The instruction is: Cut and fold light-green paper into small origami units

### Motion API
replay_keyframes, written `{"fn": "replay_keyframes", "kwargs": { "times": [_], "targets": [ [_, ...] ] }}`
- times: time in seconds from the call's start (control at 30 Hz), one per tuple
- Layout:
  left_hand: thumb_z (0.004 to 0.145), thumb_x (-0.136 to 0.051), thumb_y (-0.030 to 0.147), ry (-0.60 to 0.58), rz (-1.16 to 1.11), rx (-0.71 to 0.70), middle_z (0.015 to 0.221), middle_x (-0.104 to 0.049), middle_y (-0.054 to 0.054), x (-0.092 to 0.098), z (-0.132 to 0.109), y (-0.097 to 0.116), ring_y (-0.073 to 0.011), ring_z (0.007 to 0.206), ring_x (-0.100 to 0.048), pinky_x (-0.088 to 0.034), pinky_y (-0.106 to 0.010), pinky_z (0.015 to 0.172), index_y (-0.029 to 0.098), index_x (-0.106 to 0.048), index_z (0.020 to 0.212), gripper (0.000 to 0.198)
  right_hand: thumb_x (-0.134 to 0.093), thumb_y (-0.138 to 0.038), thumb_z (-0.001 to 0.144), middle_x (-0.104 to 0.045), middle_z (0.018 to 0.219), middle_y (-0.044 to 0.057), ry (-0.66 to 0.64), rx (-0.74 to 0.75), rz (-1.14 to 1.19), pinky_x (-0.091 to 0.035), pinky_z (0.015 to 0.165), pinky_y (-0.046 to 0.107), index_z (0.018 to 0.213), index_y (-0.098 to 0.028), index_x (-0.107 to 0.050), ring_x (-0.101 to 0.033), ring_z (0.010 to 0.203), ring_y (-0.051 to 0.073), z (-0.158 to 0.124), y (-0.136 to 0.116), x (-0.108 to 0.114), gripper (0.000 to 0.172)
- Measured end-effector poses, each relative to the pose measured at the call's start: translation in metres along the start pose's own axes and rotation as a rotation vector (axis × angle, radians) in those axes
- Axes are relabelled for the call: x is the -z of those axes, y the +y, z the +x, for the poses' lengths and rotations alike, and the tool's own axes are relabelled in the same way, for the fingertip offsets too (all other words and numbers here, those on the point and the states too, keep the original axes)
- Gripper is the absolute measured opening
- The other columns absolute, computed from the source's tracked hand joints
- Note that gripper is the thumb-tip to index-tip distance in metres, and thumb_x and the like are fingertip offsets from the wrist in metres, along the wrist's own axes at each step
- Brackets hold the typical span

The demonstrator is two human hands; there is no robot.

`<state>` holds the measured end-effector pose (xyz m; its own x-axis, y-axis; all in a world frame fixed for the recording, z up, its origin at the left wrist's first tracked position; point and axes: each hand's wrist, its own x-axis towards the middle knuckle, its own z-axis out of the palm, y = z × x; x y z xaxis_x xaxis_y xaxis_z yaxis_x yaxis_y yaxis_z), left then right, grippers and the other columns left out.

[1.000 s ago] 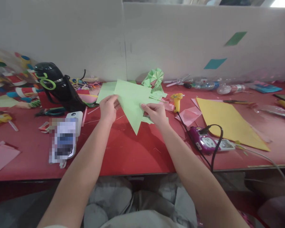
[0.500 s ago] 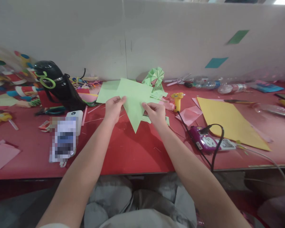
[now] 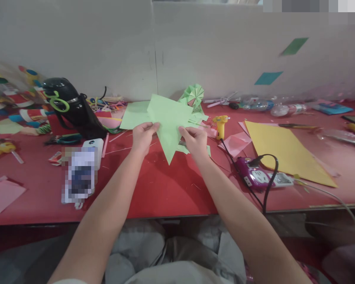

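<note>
Between my two hands is a light green sheet of paper (image 3: 169,126), its lower end coming to a point toward me. My left hand (image 3: 144,136) pinches its left edge, thumb on top. On the right edge, my right hand (image 3: 195,140) pinches it the same way. The fingers beneath the paper are hidden. Behind it on the table lies a flat light green sheet (image 3: 134,112). A folded green paper piece with pleated, fan-like parts (image 3: 194,94) stands near the wall, with green scraps in front of it.
A yellow glue gun (image 3: 221,126) stands right of my hands, beside pink paper (image 3: 236,142). Farther right are a yellow sheet (image 3: 286,152) and a purple power socket (image 3: 253,175) with cables. Left are a black bottle (image 3: 73,106), pliers (image 3: 63,139) and a phone (image 3: 79,175).
My hands have shifted slightly, with the thumbs a little farther in or lower on the green paper. The paper's upper corner sits slightly higher and farther right; the grip holds.
</note>
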<state>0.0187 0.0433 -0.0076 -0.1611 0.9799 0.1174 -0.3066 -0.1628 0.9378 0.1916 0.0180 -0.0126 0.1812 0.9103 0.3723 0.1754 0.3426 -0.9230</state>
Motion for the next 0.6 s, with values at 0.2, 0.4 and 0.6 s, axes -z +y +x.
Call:
{"fn": "replay_keyframes", "kwargs": {
  "times": [0.2, 0.4, 0.6],
  "targets": [
    [0.060, -0.085, 0.037, 0.053, 0.004, -0.050, 0.064, -0.062, 0.001, 0.000, 0.000, -0.002, -0.0148, 0.060, -0.061, -0.054, -0.030, 0.060, 0.018, -0.055, 0.065, 0.036, -0.066, -0.052, 0.080, -0.047, 0.051, -0.001, -0.012, 0.005, 0.002, -0.034, 0.051, 0.027, 0.053, -0.019, -0.052, -0.041, 0.052, 0.011, 0.000, -0.001, 0.000, 0.046],
    [0.062, -0.086, 0.047, -0.201, 0.110, 0.094, 0.077, -0.068, -0.005, -0.001, -0.007, 0.000, -0.0175, 0.071, -0.066, -0.058, -0.034, 0.070, 0.016, -0.062, 0.072, 0.040, -0.068, -0.053, 0.079, -0.046, 0.050, -0.002, 0.064, 0.016, 0.004, -0.033, 0.050, 0.026, 0.051, -0.019, -0.052, -0.040, 0.052, 0.011, 0.004, -0.001, 0.005, 0.047],
    [0.065, -0.084, 0.041, -0.137, 0.127, 0.077, 0.063, -0.063, -0.002, -0.008, -0.011, -0.008, -0.0170, 0.059, -0.062, -0.056, -0.033, 0.060, 0.018, -0.056, 0.062, 0.036, -0.068, -0.053, 0.080, -0.044, 0.050, -0.002, 0.078, 0.045, 0.031, -0.031, 0.049, 0.027, 0.050, -0.019, -0.049, -0.038, 0.051, 0.011, 0.005, -0.001, 0.006, 0.049]
  ]
}}
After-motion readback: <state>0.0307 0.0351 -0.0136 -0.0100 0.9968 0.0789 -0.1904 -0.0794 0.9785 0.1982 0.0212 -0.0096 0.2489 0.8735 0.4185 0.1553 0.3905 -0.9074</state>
